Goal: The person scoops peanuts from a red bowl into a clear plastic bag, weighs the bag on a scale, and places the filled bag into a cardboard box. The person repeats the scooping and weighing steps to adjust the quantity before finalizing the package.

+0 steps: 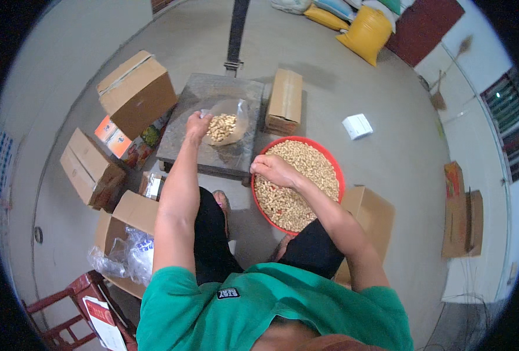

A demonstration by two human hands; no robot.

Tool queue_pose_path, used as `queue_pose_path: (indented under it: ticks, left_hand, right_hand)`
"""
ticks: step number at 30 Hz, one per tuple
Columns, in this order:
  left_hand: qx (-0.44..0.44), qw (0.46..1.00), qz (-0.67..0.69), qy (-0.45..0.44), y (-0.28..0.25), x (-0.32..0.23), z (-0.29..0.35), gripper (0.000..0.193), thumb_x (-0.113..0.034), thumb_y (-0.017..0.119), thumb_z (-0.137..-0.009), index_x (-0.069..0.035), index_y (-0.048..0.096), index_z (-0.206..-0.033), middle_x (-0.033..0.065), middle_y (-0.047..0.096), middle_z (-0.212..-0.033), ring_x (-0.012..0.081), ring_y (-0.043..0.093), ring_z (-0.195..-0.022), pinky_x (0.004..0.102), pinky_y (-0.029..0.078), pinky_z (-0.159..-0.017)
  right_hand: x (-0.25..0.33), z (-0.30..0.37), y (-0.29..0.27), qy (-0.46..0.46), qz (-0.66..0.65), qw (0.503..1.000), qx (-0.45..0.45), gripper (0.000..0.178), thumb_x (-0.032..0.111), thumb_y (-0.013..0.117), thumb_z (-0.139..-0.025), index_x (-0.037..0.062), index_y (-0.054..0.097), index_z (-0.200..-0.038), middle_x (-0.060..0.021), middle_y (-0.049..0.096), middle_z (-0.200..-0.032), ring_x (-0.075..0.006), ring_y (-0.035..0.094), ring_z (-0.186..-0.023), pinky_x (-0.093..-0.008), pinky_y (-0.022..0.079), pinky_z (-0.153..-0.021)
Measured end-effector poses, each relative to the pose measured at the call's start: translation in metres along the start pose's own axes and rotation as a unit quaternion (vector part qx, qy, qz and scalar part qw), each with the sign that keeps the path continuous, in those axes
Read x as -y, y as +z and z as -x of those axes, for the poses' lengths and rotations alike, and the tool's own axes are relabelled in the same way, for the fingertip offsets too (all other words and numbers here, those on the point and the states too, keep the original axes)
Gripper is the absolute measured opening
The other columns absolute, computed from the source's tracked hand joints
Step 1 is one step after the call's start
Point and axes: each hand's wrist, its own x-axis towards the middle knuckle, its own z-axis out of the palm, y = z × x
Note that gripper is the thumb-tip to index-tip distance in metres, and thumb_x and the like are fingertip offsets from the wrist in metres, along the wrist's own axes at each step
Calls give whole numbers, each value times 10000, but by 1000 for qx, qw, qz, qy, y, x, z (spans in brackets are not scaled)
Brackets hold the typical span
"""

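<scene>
My left hand [198,126] is closed on the left edge of a clear plastic bag [240,111]. The bag stands with its mouth spread on the dark metal platform of a floor scale [212,88], and unshelled peanuts [221,127] fill its lower part. Over the left rim of a wide red basin [337,167], my right hand [274,168] is curled closed; what its fingers hold, if anything, is hidden. The basin is heaped with peanuts in their shells [300,199] and stands on the floor to the right of the scale.
A closed carton [286,99] stands right of the scale; stacked cartons [136,93] are on its left. An open box [125,225] holds crumpled plastic bags [133,254]. Other things are a small white box [358,126], full sacks [368,32] and a dark red chair [78,304].
</scene>
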Motion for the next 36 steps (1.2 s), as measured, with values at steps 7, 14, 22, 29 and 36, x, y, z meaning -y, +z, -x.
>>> queue_pose_path:
  ticks: [7, 14, 22, 29, 36]
  left_hand:
    - [45, 999, -2, -31, 8, 4, -7, 452, -240, 589, -833, -2, 544, -1215, 170, 626, -1119, 246, 614, -1019, 353, 461, -851]
    - [52, 998, 10, -28, 10, -28, 22, 297, -240, 510, -871, -3, 613, -1016, 132, 657, -896, 220, 636, -778, 352, 495, -696]
    - [44, 997, 51, -38, 13, -7, 1, 320, -289, 477, -887, -5, 621, -909, 121, 646, -814, 177, 617, -706, 341, 489, -625]
    - [9, 996, -89, 14, -19, 16, -24, 452, -370, 381, -919, 0, 636, -961, 180, 650, -920, 302, 614, -867, 401, 455, -768]
    - [0, 1000, -17, 5, 11, -2, -9, 485, -381, 330, -939, -10, 643, -951, 203, 633, -1030, 373, 575, -999, 447, 422, -879]
  right_hand:
    - [-3, 11, -10, 23, 13, 999, -31, 279, 265, 520, -847, 7, 616, -888, -169, 635, -850, -271, 613, -827, -364, 469, -744]
    - [-10, 14, -16, 41, 29, 998, -42, 235, 246, 531, -884, 22, 603, -885, -62, 591, -733, -145, 558, -703, -308, 455, -650]
    - [-13, 5, -13, 32, -24, 999, -26, 297, 273, 483, -881, 24, 630, -812, -145, 647, -804, -260, 620, -786, -372, 473, -731]
    - [6, -21, 2, 39, -12, 999, 7, 383, 333, 445, -921, 52, 656, -769, -107, 662, -792, -221, 626, -786, -357, 476, -763]
    - [-35, -35, 8, 204, -261, 943, -30, 209, 270, 542, -899, 76, 576, -827, 20, 459, -628, -68, 399, -483, -215, 307, -378]
